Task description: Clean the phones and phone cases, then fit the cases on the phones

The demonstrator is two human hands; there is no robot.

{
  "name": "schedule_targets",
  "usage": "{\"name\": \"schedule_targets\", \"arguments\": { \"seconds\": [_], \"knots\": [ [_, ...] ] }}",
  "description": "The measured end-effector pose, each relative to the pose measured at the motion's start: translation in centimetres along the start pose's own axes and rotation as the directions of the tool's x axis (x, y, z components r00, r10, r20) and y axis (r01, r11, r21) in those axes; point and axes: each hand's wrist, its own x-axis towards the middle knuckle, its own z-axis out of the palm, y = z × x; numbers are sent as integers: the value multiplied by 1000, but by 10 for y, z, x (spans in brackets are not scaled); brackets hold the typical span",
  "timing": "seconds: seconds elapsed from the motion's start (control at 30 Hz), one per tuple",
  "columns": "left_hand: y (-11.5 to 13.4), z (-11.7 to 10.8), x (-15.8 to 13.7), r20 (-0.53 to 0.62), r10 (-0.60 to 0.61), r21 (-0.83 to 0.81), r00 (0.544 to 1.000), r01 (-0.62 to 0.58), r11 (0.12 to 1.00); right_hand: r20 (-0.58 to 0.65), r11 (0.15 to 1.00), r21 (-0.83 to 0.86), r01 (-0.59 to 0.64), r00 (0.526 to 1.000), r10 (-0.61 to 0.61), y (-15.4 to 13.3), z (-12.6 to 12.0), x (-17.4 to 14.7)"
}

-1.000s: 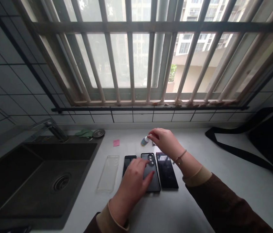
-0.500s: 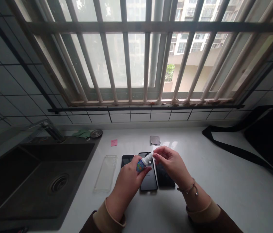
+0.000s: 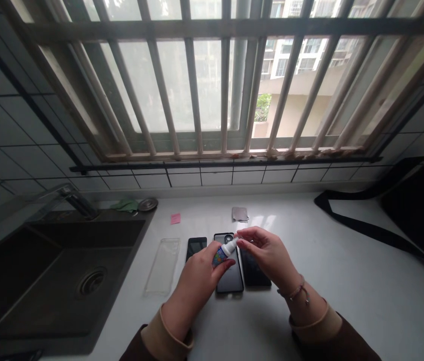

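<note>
A small bottle (image 3: 220,256) with a colourful blue label is tilted up to the right in my left hand (image 3: 200,268), whose fingers wrap round it. Its white nozzle (image 3: 230,246) points at my right hand (image 3: 264,249). There the thumb and index finger are pinched together at the nozzle's tip, which they partly hide. Beneath both hands lies a phone in a black-edged case (image 3: 230,281), camera end away from me. A dark phone (image 3: 257,276) is partly under my right hand, and a smaller dark phone (image 3: 196,245) is partly behind my left.
A clear phone case (image 3: 162,265) lies left of the phones. Farther back are a pink sticky note (image 3: 175,218) and a grey folded cloth (image 3: 240,214). The sink (image 3: 49,281) with its faucet (image 3: 78,200) is at left; a black bag (image 3: 418,200) with a strap is at right.
The view has tilted down slightly. My right fingertips now overlap the nozzle's tip a little more; both hands otherwise stay in place over the phones.
</note>
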Motion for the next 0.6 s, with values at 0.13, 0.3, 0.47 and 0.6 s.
{"name": "schedule_targets", "arguments": {
  "seconds": [0.13, 0.3, 0.47, 0.6],
  "knots": [
    [-2, 4, -1, 7, 19, -8, 1000, -19, 1000, -24, 1000, 0, 23, 999, -23, 4, 5, -3],
    [-1, 7, -2, -17, 61, 22, 998, -61, 998, -61, 982, -83, 170, 983, -175, 1, 9, -7],
    [5, 6, -3, -122, 78, -10, 990, -79, 997, -16, 993, 3, 122, 992, -121, 0, 20, -12],
    [7, 7, -4, -207, 120, -69, 971, -137, 988, 24, 983, 177, 58, 998, -63, 1, 35, -15]
  ]
}}
